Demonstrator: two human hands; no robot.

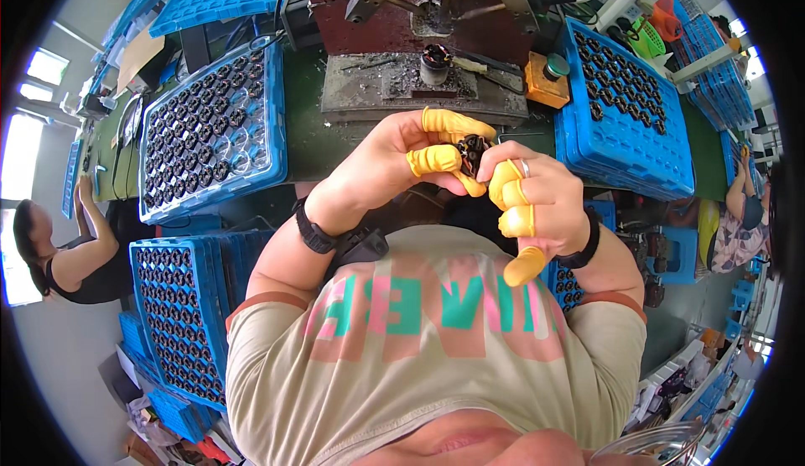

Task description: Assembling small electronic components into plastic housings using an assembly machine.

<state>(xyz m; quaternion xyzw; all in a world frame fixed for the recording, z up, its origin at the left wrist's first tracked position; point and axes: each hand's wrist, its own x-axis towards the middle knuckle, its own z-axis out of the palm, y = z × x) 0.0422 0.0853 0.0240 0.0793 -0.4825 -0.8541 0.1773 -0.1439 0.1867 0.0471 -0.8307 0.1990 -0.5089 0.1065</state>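
Observation:
In front of my chest I hold a small round black motor core with copper-coloured bits at its edge. My left hand grips it from the left, its covered fingertips curved around it. From the other side, fingers of my right hand pinch the same core, while the remaining fingers curl inward. Yellow finger covers sit on several fingertips of both hands. Beyond the hands, a similar core rests upright on a metal holder at the press base.
A blue tray of cores lies left and a stack of blue trays right. An orange box with a round green-topped container stands by the base. More trays are stacked by my left elbow. Other people work at both sides.

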